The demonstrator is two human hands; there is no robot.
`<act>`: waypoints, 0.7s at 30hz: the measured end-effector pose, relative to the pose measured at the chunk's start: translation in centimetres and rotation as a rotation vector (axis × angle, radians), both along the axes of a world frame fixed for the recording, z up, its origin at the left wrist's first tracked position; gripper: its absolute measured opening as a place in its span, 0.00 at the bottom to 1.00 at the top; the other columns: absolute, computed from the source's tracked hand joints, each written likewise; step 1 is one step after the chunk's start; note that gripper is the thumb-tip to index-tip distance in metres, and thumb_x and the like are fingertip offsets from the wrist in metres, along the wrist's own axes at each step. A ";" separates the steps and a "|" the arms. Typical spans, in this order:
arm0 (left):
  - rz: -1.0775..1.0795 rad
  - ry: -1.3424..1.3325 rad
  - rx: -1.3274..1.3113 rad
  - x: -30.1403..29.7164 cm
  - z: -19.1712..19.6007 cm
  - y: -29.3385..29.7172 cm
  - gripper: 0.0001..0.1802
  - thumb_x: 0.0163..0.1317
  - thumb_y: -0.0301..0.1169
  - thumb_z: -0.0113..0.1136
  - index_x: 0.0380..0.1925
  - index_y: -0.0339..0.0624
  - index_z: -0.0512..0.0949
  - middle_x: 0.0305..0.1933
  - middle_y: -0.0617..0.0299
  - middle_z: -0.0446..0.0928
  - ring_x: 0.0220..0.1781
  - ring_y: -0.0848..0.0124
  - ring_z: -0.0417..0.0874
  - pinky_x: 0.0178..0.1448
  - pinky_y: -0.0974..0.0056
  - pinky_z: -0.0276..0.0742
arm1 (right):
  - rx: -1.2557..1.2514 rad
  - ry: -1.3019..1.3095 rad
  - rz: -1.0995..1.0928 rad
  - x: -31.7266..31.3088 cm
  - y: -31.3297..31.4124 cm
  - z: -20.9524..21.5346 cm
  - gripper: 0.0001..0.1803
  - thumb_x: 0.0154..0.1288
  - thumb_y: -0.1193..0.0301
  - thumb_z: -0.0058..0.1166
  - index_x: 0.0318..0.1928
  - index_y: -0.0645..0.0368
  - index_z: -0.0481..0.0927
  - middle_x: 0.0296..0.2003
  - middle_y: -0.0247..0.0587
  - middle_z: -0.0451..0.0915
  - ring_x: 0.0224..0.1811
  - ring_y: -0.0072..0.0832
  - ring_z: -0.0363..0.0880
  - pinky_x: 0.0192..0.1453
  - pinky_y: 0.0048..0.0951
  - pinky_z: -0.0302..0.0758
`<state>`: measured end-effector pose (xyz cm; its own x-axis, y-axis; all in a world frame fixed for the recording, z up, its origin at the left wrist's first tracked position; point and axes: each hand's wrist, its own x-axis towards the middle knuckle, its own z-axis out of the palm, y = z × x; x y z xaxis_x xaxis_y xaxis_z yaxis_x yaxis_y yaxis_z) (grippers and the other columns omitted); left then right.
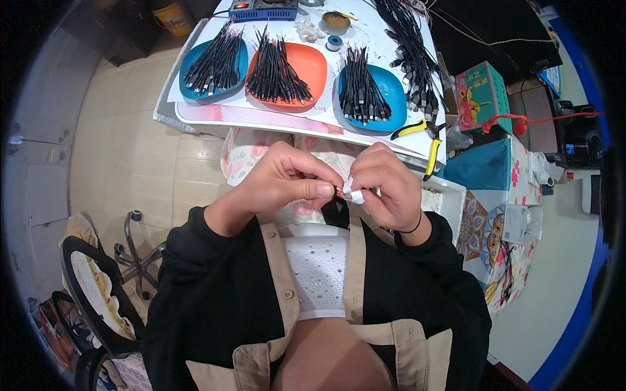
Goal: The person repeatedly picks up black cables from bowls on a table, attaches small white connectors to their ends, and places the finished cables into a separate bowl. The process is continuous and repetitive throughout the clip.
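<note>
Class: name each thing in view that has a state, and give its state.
Left hand: pinching a small piece
Right hand: pinching white material
Left blue tray: loaded with cables
Orange tray: also loaded
Right blue tray: also loaded
Pliers: handles spread
Loose cables: heaped outside the trays

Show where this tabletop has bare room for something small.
Small patch: between the blue spool and the loose cable bundle. Narrow strip: in front of the orange tray. Crowded: the right side, with that bundle, a blue tray and yellow-handled pliers.
</note>
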<state>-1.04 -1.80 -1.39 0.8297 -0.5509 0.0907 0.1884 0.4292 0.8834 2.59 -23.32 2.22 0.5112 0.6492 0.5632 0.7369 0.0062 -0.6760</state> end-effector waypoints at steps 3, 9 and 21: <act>0.027 -0.036 0.007 0.1 0.3 0.2 0.09 0.63 0.21 0.59 0.41 0.29 0.81 0.23 0.62 0.77 0.23 0.80 0.73 0.25 0.73 0.69 | 0.041 0.062 0.033 0.2 -0.2 -0.1 0.11 0.53 0.75 0.64 0.38 0.62 0.80 0.35 0.44 0.78 0.36 0.38 0.77 0.40 0.32 0.73; 0.056 -0.085 0.064 0.1 0.6 0.3 0.09 0.63 0.22 0.59 0.41 0.29 0.81 0.23 0.63 0.76 0.24 0.81 0.73 0.27 0.73 0.70 | 0.016 -0.005 -0.009 0.2 0.0 -0.4 0.11 0.53 0.73 0.64 0.38 0.62 0.80 0.34 0.43 0.78 0.34 0.38 0.77 0.38 0.32 0.74; 0.048 0.032 0.122 3.5 3.9 -0.2 0.08 0.62 0.19 0.59 0.41 0.30 0.81 0.27 0.62 0.79 0.27 0.78 0.75 0.33 0.74 0.71 | 0.128 0.027 -0.136 2.1 -0.5 -1.8 0.12 0.54 0.73 0.62 0.38 0.64 0.77 0.35 0.44 0.77 0.34 0.38 0.76 0.39 0.32 0.73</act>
<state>2.51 -1.99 2.50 0.8568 -0.5156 -0.0020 0.1993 0.3278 0.9235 4.73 -23.86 0.47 0.6055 0.4967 0.6218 0.7185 -0.0051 -0.6955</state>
